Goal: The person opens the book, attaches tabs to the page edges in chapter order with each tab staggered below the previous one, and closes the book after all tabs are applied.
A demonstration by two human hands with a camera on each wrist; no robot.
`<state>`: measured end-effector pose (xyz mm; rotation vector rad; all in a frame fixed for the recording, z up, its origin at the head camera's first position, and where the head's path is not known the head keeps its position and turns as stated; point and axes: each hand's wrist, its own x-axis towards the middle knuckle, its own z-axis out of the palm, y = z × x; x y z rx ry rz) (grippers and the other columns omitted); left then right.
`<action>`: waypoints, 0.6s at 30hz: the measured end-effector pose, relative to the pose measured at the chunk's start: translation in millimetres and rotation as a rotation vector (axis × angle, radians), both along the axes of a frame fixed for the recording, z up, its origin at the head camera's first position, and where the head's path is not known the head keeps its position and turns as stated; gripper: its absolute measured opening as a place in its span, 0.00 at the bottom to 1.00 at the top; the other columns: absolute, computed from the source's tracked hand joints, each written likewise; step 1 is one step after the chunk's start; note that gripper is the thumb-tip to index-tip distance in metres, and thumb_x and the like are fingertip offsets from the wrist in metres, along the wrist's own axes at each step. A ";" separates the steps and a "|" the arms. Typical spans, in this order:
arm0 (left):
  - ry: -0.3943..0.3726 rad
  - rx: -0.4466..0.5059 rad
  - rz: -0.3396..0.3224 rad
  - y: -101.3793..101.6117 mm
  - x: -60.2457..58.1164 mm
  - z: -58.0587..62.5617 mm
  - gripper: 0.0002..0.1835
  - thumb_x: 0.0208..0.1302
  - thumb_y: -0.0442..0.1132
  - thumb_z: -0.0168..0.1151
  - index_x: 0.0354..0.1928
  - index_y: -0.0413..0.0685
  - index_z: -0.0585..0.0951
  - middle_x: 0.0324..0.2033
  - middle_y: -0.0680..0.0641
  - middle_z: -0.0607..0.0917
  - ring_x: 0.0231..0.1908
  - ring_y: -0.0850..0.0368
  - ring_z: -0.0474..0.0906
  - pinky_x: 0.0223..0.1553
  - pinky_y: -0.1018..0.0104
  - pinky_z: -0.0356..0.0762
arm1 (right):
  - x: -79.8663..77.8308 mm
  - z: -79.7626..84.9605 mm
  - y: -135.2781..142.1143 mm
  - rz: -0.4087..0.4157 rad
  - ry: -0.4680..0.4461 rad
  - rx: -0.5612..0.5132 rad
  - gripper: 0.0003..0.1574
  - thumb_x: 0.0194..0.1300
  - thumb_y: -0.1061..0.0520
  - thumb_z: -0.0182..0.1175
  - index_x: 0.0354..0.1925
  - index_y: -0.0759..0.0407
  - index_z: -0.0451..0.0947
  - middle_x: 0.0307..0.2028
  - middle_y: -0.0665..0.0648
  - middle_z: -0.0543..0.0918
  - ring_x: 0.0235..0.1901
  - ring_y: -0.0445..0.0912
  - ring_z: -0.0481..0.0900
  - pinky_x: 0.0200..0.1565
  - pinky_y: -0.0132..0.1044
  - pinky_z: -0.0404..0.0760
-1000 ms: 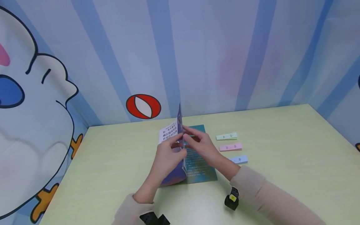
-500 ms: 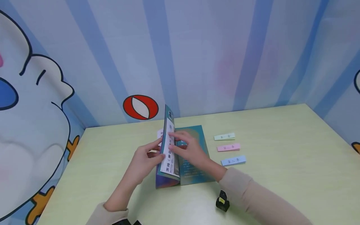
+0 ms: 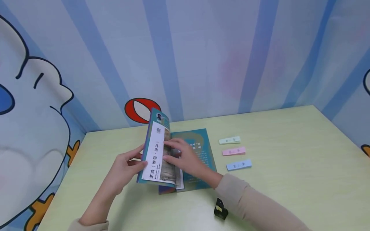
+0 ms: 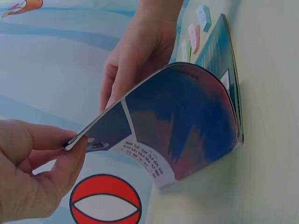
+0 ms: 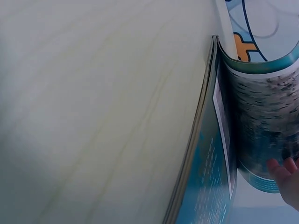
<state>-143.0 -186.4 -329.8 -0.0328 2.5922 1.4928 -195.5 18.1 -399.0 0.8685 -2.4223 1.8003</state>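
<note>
A thin teal-edged book (image 3: 204, 154) lies on the table with its left part lifted and curving upward. My left hand (image 3: 122, 170) pinches the outer edge of that lifted part between thumb and fingers. Its outer side, a purple-blue cover (image 4: 187, 121), faces the left wrist camera. On the raised page, a white panel (image 3: 154, 150) with large printed characters sits beside a grey picture. My right hand (image 3: 188, 160) reaches over the right page, its extended fingertips touching the raised page near that picture (image 5: 266, 112).
Three small paper strips with handwriting lie right of the book: green (image 3: 229, 140), pink (image 3: 234, 151) and blue (image 3: 239, 165). The pale table (image 3: 289, 160) ends at a blue striped backdrop (image 3: 202, 57) with cartoon figures. A black wrist device (image 3: 221, 210) hangs under the right sleeve.
The raised leaves have swung leftward from nearly upright, showing the inner page with the white panel. My left hand moved left with them; my right hand followed, its fingers now on that page.
</note>
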 end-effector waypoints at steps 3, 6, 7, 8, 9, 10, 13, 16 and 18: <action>-0.022 -0.002 0.021 -10.1 0.8 0.1 0.32 0.62 0.31 0.59 0.68 0.50 0.63 0.51 0.37 0.73 0.44 0.48 0.76 0.41 0.64 0.80 | 0.8 -0.8 -3.8 0.005 0.014 0.029 0.30 0.62 0.54 0.62 0.61 0.58 0.70 0.58 0.56 0.69 0.55 0.48 0.69 0.48 0.45 0.77; -0.037 0.004 0.036 -20.3 1.4 -0.3 0.33 0.63 0.31 0.59 0.69 0.51 0.62 0.52 0.37 0.71 0.44 0.48 0.75 0.41 0.65 0.79 | 2.7 -1.9 -7.5 0.010 0.012 0.061 0.31 0.62 0.52 0.62 0.62 0.56 0.70 0.59 0.56 0.69 0.56 0.47 0.69 0.48 0.45 0.77; -0.041 0.004 0.038 -23.9 1.8 -0.4 0.33 0.63 0.31 0.58 0.69 0.51 0.61 0.52 0.37 0.71 0.44 0.48 0.75 0.40 0.66 0.79 | 3.5 -1.8 -8.6 0.010 0.008 0.075 0.31 0.61 0.51 0.63 0.62 0.55 0.70 0.59 0.55 0.69 0.56 0.47 0.69 0.48 0.44 0.77; -0.043 0.008 0.042 -27.6 2.0 -0.7 0.33 0.64 0.31 0.58 0.69 0.51 0.61 0.52 0.37 0.71 0.43 0.48 0.74 0.40 0.67 0.79 | 4.3 -1.9 -9.9 0.015 0.005 0.083 0.31 0.61 0.50 0.62 0.62 0.55 0.70 0.59 0.55 0.69 0.55 0.47 0.70 0.48 0.44 0.77; -0.045 0.012 0.045 -31.2 2.5 -0.8 0.33 0.64 0.31 0.58 0.70 0.51 0.60 0.52 0.37 0.70 0.43 0.48 0.74 0.40 0.67 0.79 | 5.1 -1.7 -11.2 0.024 0.001 0.088 0.31 0.62 0.51 0.62 0.62 0.55 0.70 0.59 0.55 0.69 0.55 0.47 0.70 0.48 0.43 0.77; -0.044 0.017 0.046 -34.9 3.0 -1.1 0.33 0.64 0.31 0.57 0.70 0.50 0.60 0.52 0.37 0.70 0.43 0.48 0.74 0.40 0.68 0.79 | 5.7 -1.8 -12.6 0.032 -0.005 0.097 0.32 0.62 0.50 0.62 0.62 0.55 0.70 0.59 0.55 0.69 0.55 0.47 0.70 0.49 0.43 0.77; -0.046 0.011 0.057 -45.8 4.3 -1.8 0.33 0.65 0.31 0.56 0.70 0.49 0.58 0.52 0.37 0.69 0.43 0.48 0.73 0.40 0.69 0.79 | 7.9 -0.5 -16.4 0.053 -0.007 0.126 0.32 0.62 0.51 0.62 0.63 0.56 0.69 0.60 0.56 0.69 0.56 0.49 0.70 0.49 0.43 0.77; -0.046 -0.005 0.071 -55.4 5.3 -4.2 0.33 0.65 0.31 0.56 0.70 0.47 0.57 0.51 0.36 0.68 0.42 0.48 0.73 0.40 0.69 0.79 | 9.2 0.2 -19.9 0.068 -0.013 0.165 0.32 0.61 0.51 0.62 0.63 0.55 0.69 0.61 0.57 0.67 0.56 0.50 0.69 0.49 0.41 0.77; -0.053 -0.019 0.082 -61.5 5.6 -7.0 0.33 0.65 0.31 0.56 0.70 0.47 0.57 0.51 0.37 0.68 0.42 0.48 0.73 0.40 0.69 0.79 | 9.7 0.5 -21.9 0.076 -0.015 0.191 0.32 0.61 0.50 0.63 0.63 0.54 0.70 0.61 0.58 0.67 0.58 0.50 0.68 0.49 0.40 0.77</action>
